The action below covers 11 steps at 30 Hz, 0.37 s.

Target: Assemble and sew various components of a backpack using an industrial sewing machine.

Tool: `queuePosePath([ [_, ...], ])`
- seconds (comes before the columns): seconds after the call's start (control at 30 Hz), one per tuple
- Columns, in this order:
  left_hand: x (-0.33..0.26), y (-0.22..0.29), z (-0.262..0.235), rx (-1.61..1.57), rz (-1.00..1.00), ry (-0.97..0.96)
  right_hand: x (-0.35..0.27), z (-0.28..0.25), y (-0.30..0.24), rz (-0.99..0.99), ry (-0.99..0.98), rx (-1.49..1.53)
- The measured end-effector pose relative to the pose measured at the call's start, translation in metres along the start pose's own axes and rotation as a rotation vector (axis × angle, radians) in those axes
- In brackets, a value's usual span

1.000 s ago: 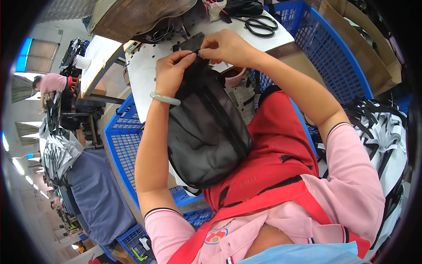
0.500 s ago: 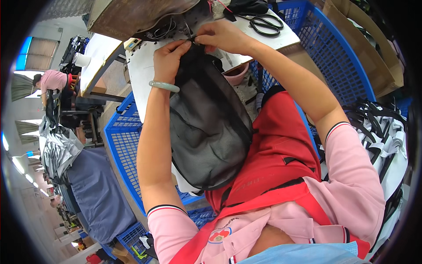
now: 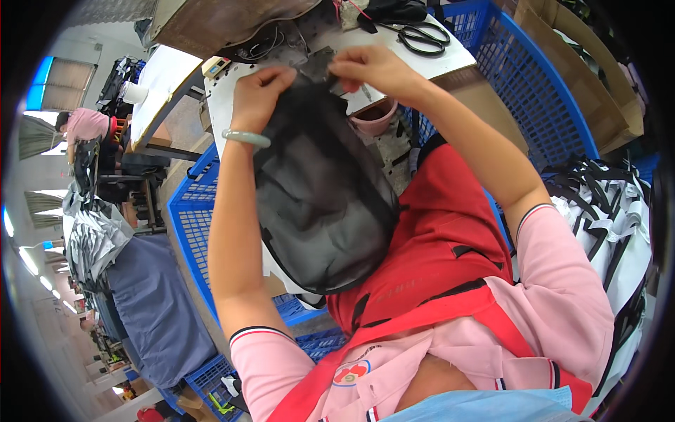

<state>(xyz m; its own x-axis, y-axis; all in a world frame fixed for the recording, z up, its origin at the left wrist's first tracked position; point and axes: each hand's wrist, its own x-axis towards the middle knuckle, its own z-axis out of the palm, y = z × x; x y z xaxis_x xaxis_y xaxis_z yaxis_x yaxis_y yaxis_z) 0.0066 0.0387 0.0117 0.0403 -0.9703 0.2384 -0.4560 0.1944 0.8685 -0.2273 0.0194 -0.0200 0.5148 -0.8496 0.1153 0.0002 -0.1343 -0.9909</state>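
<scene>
A dark grey and black backpack piece (image 3: 320, 204) hangs from the table edge down onto my lap. My left hand (image 3: 260, 88), with a pale green bangle on its wrist, pinches the top edge of the fabric on the left. My right hand (image 3: 369, 67) grips the same top edge on the right, close to the left hand. Both hold the fabric's upper end over the white worktable (image 3: 225, 105). A small black part at the fabric's top sits between my fingers.
Black scissors (image 3: 422, 35) lie on the table behind my right hand. A pink cup (image 3: 376, 116) hangs under the table edge. Blue plastic crates (image 3: 190, 218) stand left and right (image 3: 541, 105). White and black strapped pieces (image 3: 605, 211) pile at right. Another person (image 3: 81, 126) works far left.
Both hands have lifted the fabric's top edge farther up and away toward the table, drawing the backpack piece out longer. The hands stayed close together.
</scene>
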Motion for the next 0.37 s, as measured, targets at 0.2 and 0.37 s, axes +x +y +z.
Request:
queuePosePath([
  [0.2,-0.05,0.033,-0.02,0.748,0.114,-0.347,-0.051,-0.033,0.045,-0.21,0.275,-0.828],
  [0.37,-0.073,0.026,-0.048,0.778,0.11,-0.28,-0.074,-0.055,0.107,0.141,0.146,-1.121],
])
